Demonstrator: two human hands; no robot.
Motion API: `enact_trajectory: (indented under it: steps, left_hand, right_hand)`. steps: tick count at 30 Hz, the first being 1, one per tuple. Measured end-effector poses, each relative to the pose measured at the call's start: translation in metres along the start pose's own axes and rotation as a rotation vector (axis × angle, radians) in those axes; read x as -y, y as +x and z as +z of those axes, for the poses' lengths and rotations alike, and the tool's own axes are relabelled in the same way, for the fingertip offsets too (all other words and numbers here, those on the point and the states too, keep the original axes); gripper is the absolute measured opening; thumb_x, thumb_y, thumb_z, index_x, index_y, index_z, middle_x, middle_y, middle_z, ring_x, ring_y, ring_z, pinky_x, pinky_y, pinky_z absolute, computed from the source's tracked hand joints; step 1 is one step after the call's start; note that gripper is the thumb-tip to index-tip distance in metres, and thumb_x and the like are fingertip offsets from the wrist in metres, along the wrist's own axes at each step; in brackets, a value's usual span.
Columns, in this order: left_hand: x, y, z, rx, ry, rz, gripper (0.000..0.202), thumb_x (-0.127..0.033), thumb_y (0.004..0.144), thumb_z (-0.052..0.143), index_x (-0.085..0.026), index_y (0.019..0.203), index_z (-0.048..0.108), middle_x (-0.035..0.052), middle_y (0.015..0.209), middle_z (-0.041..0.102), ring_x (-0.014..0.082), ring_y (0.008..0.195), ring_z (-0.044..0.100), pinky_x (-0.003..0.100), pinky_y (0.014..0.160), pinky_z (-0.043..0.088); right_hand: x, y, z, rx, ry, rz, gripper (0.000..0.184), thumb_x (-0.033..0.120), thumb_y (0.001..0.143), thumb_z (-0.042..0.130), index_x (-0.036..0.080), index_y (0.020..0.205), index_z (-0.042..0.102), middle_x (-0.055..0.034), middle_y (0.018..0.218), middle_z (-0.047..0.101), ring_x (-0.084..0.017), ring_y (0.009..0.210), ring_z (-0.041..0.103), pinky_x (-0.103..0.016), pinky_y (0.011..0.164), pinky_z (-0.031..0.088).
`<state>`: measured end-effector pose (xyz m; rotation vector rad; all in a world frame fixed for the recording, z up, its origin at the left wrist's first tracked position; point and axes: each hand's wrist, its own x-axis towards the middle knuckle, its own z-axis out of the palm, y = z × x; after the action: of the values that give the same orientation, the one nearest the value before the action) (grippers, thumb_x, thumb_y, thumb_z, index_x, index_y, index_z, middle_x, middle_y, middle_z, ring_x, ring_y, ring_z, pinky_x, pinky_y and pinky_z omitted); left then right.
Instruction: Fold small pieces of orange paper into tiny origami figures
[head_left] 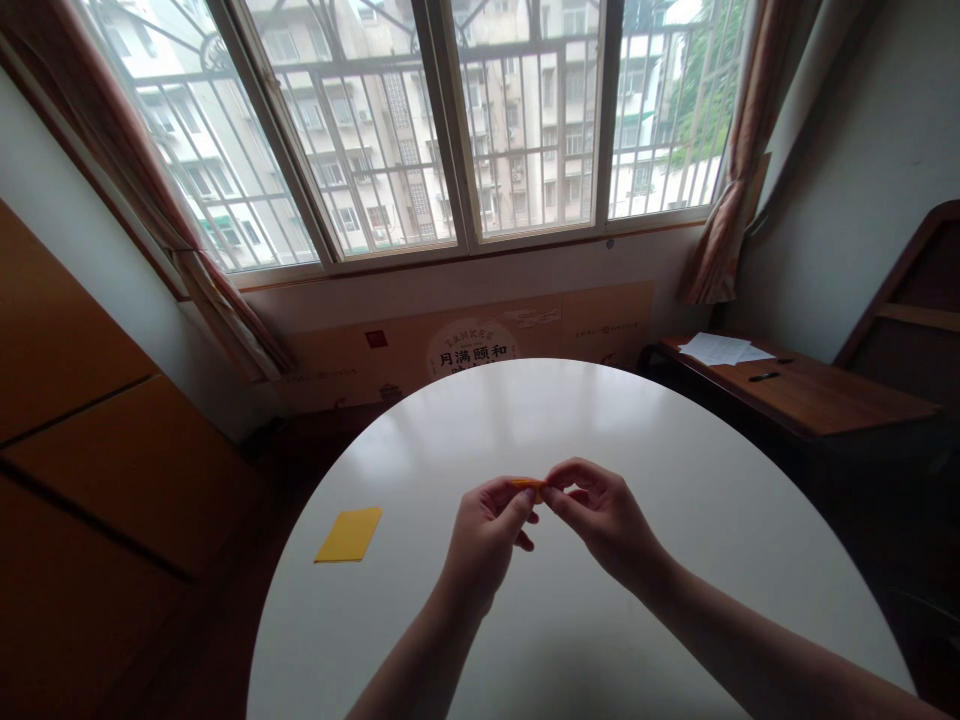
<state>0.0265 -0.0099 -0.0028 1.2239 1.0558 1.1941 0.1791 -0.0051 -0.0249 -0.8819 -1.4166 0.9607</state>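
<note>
Orange paper bit (529, 485) pinched btwn fingertips of left hand (487, 535) & right hand (600, 515), above white table (675, 480).

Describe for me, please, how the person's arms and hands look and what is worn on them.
The left hand and right hand are bare, with no gloves, rings or watch in view; both forearms are uncovered to the picture's edge, so no sleeves show.

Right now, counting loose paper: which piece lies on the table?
The flat yellow sheet at left; the orange piece is pinched by left hand and right hand.
</note>
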Motion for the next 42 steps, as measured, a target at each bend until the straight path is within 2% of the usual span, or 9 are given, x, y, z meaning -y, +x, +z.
enact_trajectory:
  steps: [6,10,12,15,18,21,28,36,42]
  left_hand:
    - [0.004,0.004,-0.007,-0.018,0.118,0.133,0.028,-0.034,0.072,0.078,-0.015,0.093,0.075,0.0081,0.080,0.072,0.0194,0.072,0.063,0.022,0.048,0.050]
    - [0.002,0.004,-0.009,-0.020,0.187,0.179,0.017,-0.028,0.073,0.076,-0.015,0.083,0.076,0.0072,0.075,0.072,0.0181,0.068,0.063,0.023,0.050,0.050]
    - [0.001,0.004,-0.007,-0.037,0.134,0.153,0.016,-0.028,0.072,0.076,-0.015,0.081,0.076,0.0062,0.072,0.071,0.0163,0.064,0.061,0.022,0.049,0.048]
    - [0.001,0.002,-0.003,-0.092,-0.056,0.058,0.019,-0.030,0.069,0.080,-0.015,0.080,0.075,0.0036,0.069,0.068,0.0133,0.061,0.056,0.020,0.046,0.045]
    - [-0.001,0.000,0.000,-0.135,-0.224,-0.027,0.025,-0.030,0.064,0.085,-0.016,0.079,0.072,0.0019,0.072,0.066,0.0116,0.062,0.055,0.018,0.046,0.044]
    - [-0.002,-0.002,0.001,-0.123,-0.276,-0.059,0.027,-0.030,0.063,0.086,-0.016,0.079,0.070,0.0016,0.074,0.065,0.0126,0.066,0.056,0.018,0.048,0.044]
    - [0.007,0.002,0.002,-0.061,-0.124,-0.010,0.025,-0.035,0.070,0.083,-0.014,0.079,0.074,0.0030,0.073,0.066,0.0114,0.065,0.054,0.019,0.051,0.042]
    - [0.012,0.002,0.001,-0.051,0.027,0.051,0.027,-0.039,0.075,0.078,-0.013,0.081,0.074,0.0063,0.074,0.071,0.0127,0.063,0.054,0.020,0.050,0.042]
    - [0.013,0.002,-0.001,-0.079,0.181,0.146,0.027,-0.040,0.078,0.075,-0.013,0.083,0.074,0.0067,0.072,0.070,0.0160,0.065,0.059,0.021,0.049,0.045]
  right_hand:
    - [0.002,0.001,0.000,0.042,0.065,0.088,0.022,0.040,0.081,0.073,0.018,0.081,0.069,-0.0042,0.077,0.070,-0.020,0.073,0.066,-0.032,0.066,0.054]
    - [0.000,0.002,-0.001,0.084,0.120,0.127,0.024,0.040,0.078,0.078,0.018,0.082,0.070,-0.0055,0.076,0.072,-0.020,0.072,0.067,-0.031,0.062,0.054]
    - [-0.001,0.002,-0.002,0.076,0.181,0.159,0.028,0.041,0.076,0.080,0.018,0.089,0.071,-0.0057,0.078,0.073,-0.020,0.074,0.067,-0.030,0.059,0.054]
    - [-0.001,0.001,-0.002,0.071,0.244,0.203,0.038,0.042,0.074,0.082,0.019,0.102,0.070,-0.0058,0.085,0.073,-0.020,0.077,0.066,-0.028,0.057,0.055]
    - [0.000,0.001,-0.001,0.089,0.236,0.191,0.034,0.043,0.076,0.081,0.020,0.100,0.073,-0.0064,0.088,0.073,-0.019,0.075,0.065,-0.027,0.054,0.055]
    - [0.001,0.001,0.000,0.080,0.226,0.172,0.030,0.044,0.078,0.079,0.020,0.096,0.076,-0.0066,0.087,0.073,-0.018,0.073,0.063,-0.026,0.052,0.054]
    - [-0.002,0.002,-0.001,0.054,0.219,0.154,0.029,0.045,0.082,0.075,0.018,0.095,0.077,-0.0065,0.080,0.072,-0.018,0.072,0.061,-0.025,0.051,0.053]
    - [-0.004,0.000,0.001,0.013,0.177,0.122,0.029,0.043,0.075,0.081,0.018,0.090,0.077,-0.0049,0.074,0.069,-0.018,0.068,0.060,-0.023,0.044,0.051]
    - [-0.005,0.000,0.000,0.041,0.163,0.131,0.026,0.041,0.078,0.079,0.017,0.089,0.076,-0.0043,0.074,0.067,-0.017,0.068,0.059,-0.021,0.041,0.049]
